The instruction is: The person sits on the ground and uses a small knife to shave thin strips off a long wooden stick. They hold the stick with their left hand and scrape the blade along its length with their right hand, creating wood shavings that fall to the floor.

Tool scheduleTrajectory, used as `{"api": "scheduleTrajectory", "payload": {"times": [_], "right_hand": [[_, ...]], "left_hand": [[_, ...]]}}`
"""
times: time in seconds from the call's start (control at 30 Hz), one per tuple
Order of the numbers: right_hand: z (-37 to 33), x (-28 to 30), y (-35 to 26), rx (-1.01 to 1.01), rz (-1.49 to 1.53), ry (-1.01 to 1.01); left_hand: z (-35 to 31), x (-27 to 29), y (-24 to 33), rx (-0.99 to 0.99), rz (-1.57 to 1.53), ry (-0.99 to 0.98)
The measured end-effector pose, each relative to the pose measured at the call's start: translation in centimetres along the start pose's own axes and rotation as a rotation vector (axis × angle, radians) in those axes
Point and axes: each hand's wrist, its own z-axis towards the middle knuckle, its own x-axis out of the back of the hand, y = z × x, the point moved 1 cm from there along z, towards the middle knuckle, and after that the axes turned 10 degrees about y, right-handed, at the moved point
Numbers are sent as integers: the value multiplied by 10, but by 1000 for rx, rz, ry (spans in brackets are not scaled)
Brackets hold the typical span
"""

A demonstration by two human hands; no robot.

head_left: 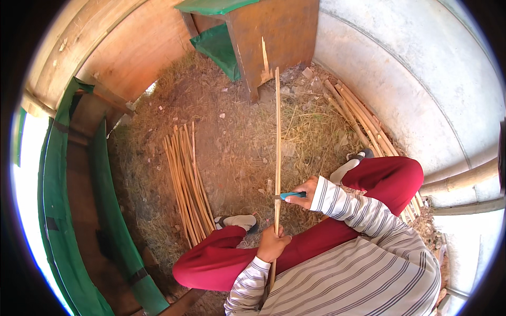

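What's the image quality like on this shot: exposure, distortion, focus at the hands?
Head view: fisheye bends the green sheeting and pale wall; the rim goes black at the corners; the far-left edge blows out to white with blue fringing. Head view, centre: left hand, right hand and stick read clearly; the knife is too small to judge its cutting edge.

Left hand — clenched, well left of right knee; right hand — gripping, nearer that knee, forearm slanting inward.
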Motion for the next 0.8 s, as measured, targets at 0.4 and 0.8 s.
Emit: {"api": "scheduleTrajectory", "payload": {"times": [0.4,0.8], "right_hand": [[12,-13,28,13,-135,86],[43,-5,44,-360,-154,-146]], "left_hand": [[-5,-8,-18,89,-41,-49],[-22,-1,-26,123,46,-43]]}}
